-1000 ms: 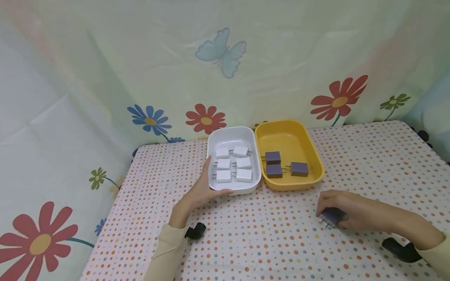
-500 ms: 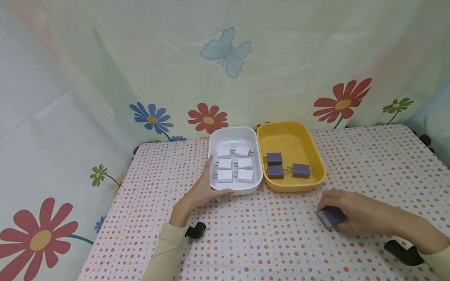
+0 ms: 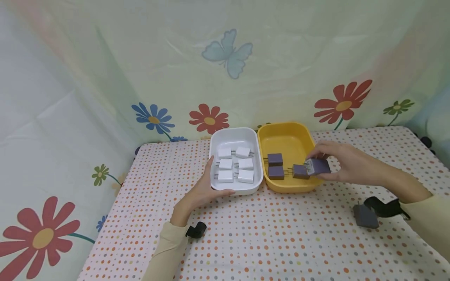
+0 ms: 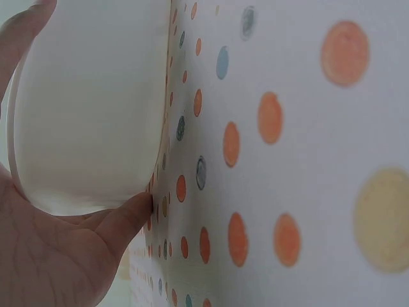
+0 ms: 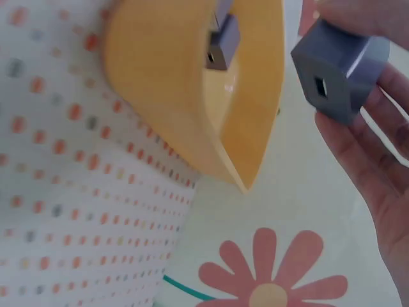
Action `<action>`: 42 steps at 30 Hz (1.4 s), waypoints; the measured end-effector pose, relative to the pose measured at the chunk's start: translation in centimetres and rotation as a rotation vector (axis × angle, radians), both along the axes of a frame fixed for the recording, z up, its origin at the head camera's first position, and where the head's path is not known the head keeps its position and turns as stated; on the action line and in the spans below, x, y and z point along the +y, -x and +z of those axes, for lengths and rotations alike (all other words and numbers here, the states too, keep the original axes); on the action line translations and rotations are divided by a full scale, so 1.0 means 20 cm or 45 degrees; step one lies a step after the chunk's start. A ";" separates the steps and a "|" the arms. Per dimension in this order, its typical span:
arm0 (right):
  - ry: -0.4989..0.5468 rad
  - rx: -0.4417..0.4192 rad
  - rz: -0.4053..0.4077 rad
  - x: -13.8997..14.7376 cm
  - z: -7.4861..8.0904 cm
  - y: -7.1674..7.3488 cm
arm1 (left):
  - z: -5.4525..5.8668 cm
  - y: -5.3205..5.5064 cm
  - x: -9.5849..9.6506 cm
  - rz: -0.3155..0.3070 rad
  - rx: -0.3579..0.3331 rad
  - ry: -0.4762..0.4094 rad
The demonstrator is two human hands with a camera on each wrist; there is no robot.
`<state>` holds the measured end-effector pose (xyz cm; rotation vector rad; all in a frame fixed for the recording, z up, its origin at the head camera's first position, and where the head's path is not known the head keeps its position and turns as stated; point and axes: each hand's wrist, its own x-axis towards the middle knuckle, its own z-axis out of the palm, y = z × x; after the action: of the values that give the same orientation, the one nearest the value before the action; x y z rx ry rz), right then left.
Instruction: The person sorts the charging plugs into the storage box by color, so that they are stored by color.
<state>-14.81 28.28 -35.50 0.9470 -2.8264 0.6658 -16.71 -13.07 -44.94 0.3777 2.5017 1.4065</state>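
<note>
My right hand [image 3: 346, 162] pinches a purple USB charger [image 3: 320, 166] between thumb and fingers, over the right front edge of the yellow tray [image 3: 281, 136]. The charger's prongs point left in the head view; in the right wrist view its port end [image 5: 319, 83] shows. Three purple chargers [image 3: 275, 159] lie in the yellow tray. At the left front corner of the white tray [image 3: 233, 134], my left hand [image 3: 198, 191] rests with thumb along the front and fingers along the left side. Several white chargers [image 3: 225, 176] lie in rows in that tray.
Another purple charger [image 3: 365, 216] lies on the dotted tablecloth [image 3: 267, 238], beside the black strap [image 3: 381, 207] on my right wrist. The two trays stand side by side near a flowered backdrop [image 3: 168, 70] at the table's far edge.
My right hand has lifted a purple charger off the tablecloth and carried it up and left to the yellow tray. A charger on the cloth has come into view. My left hand stays put.
</note>
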 end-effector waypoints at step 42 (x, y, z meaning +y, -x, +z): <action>-0.333 -0.701 -0.260 -0.27 -0.17 0.56 | 0.00 0.01 0.00 0.016 -0.004 0.027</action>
<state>-25.95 22.85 -38.81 0.5460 -3.5031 0.6171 -16.89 -13.13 -44.97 0.3559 2.5190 1.3827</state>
